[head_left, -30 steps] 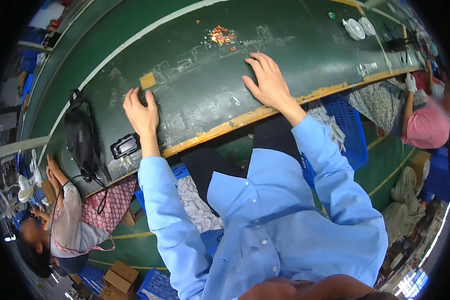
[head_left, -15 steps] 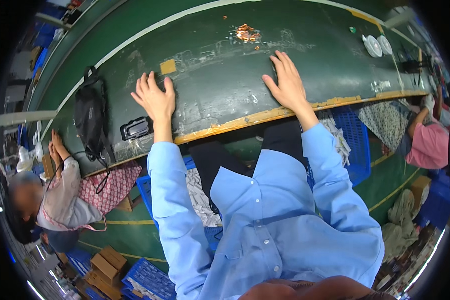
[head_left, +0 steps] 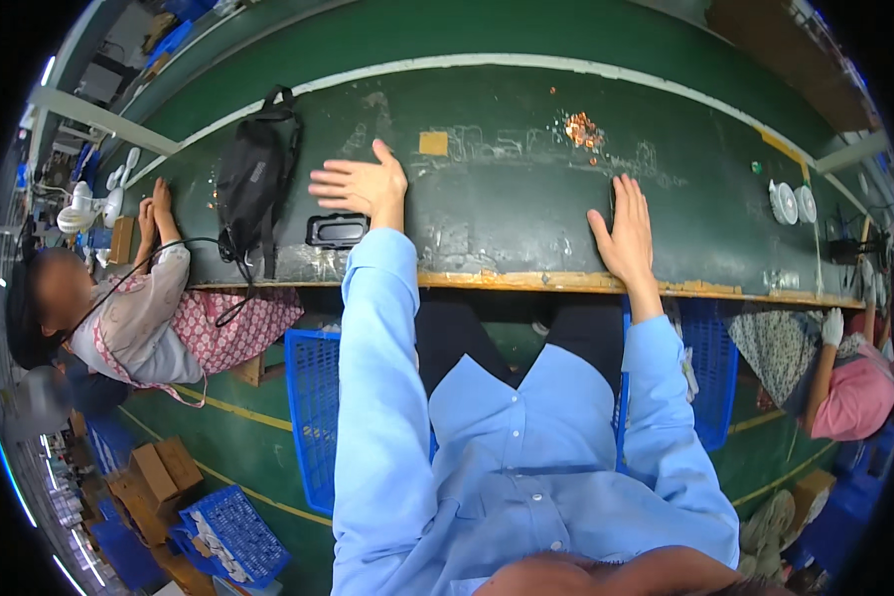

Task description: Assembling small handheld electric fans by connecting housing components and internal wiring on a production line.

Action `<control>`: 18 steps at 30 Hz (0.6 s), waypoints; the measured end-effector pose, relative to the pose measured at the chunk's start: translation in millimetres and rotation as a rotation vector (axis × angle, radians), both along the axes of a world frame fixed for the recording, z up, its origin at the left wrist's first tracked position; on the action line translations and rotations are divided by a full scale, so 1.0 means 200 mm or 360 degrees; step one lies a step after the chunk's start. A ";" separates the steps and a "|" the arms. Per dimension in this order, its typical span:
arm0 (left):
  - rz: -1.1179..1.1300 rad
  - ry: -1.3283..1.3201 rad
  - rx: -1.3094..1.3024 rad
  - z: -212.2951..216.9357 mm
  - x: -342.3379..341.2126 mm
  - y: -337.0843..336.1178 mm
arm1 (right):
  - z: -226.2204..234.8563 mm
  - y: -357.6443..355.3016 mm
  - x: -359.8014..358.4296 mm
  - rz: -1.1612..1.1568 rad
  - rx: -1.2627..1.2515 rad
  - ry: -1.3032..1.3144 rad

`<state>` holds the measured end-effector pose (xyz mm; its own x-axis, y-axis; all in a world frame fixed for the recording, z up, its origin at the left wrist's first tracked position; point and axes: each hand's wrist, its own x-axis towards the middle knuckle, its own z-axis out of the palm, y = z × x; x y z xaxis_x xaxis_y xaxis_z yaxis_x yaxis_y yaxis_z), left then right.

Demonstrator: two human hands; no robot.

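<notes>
My left hand (head_left: 368, 189) is open over the green worktable (head_left: 507, 223), palm down, with its fingers pointing left and the thumb up. It holds nothing. Just below its fingers lies a black oblong case-like device (head_left: 337, 230). My right hand (head_left: 628, 236) rests flat near the table's front edge, fingers stretched away from me and thumb apart, also holding nothing. Beyond it is a small heap of shiny copper-coloured pieces (head_left: 582, 129). A yellow square (head_left: 433, 143) lies on the tabletop to the right of my left hand.
A black bag (head_left: 258, 169) with a dark cord lies at the left. Two white round objects (head_left: 785, 204) are at the far right. Blue crates (head_left: 313, 417) stand below the table. One person (head_left: 144, 318) sits at the left, another (head_left: 857, 392) at the right.
My left hand has turned, so its fingers now point left instead of away from me. My right hand stays flat on the table. The whole view has shifted and levelled.
</notes>
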<state>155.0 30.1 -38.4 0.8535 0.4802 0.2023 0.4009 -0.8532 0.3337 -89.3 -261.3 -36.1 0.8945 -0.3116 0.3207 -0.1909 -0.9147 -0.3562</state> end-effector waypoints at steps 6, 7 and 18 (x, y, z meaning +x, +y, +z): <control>0.0397 -0.0069 -0.0262 0.06 0.14 -0.11 | -0.01 0.04 -0.03 -0.0008 0.0051 0.0001; 0.0298 -0.0188 -0.0428 0.13 0.15 -0.24 | 0.00 0.04 -0.04 -0.0023 0.0085 0.0002; -0.0918 -0.0624 -0.0776 0.19 -0.04 -0.43 | 0.03 0.03 -0.01 -0.0020 0.0114 -0.0066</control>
<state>146.2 -55.2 -0.8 0.9029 0.1015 0.4177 -0.2739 -0.6131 0.7410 -91.4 -255.0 -29.8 0.8768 -0.3461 0.3337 -0.1858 -0.8841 -0.4287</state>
